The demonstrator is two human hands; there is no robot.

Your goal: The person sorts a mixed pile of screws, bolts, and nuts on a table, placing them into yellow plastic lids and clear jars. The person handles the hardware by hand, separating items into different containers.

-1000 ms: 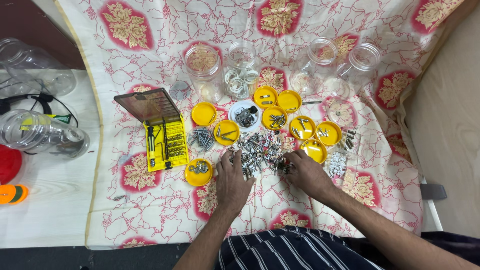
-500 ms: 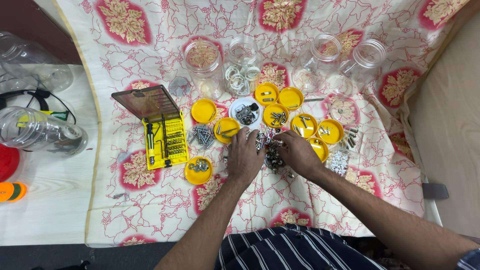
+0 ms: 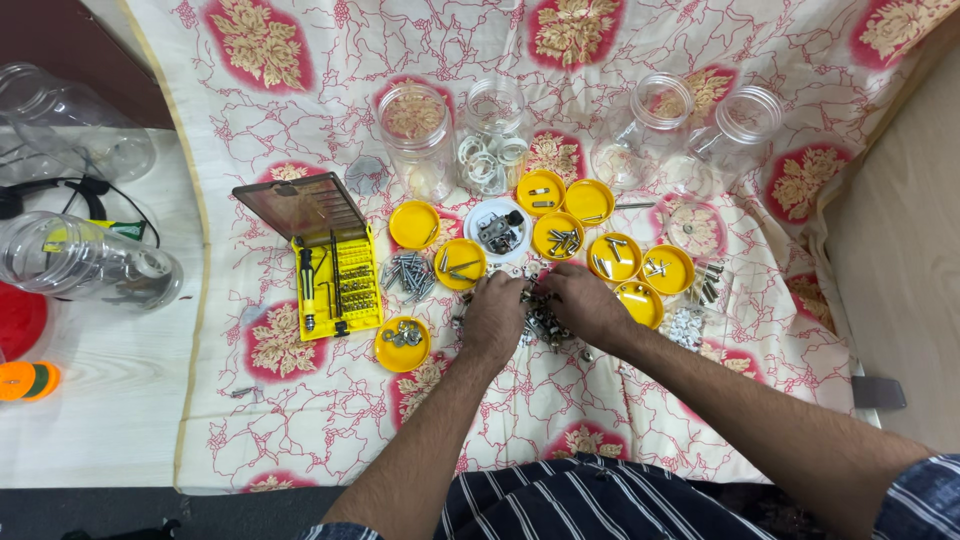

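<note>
My left hand (image 3: 493, 316) and my right hand (image 3: 583, 302) both rest on a heap of small metal screws and bolts (image 3: 538, 318) on a patterned cloth (image 3: 330, 80). Their fingers curl into the heap from either side, almost touching. Whether either hand holds a piece I cannot tell. Several yellow lids (image 3: 413, 223) with sorted hardware ring the heap, one with washers (image 3: 402, 342) near my left hand. A white lid (image 3: 497, 229) holds dark parts.
An open yellow screwdriver bit case (image 3: 338, 280) lies left of the heap. Several clear plastic jars (image 3: 419, 140) stand behind the lids. More jars (image 3: 85, 264), a cable and a red lid (image 3: 20, 322) sit on the white table at the left.
Both hands moved up from the near edge of the heap onto its middle and drew together. The camera view shifted slightly.
</note>
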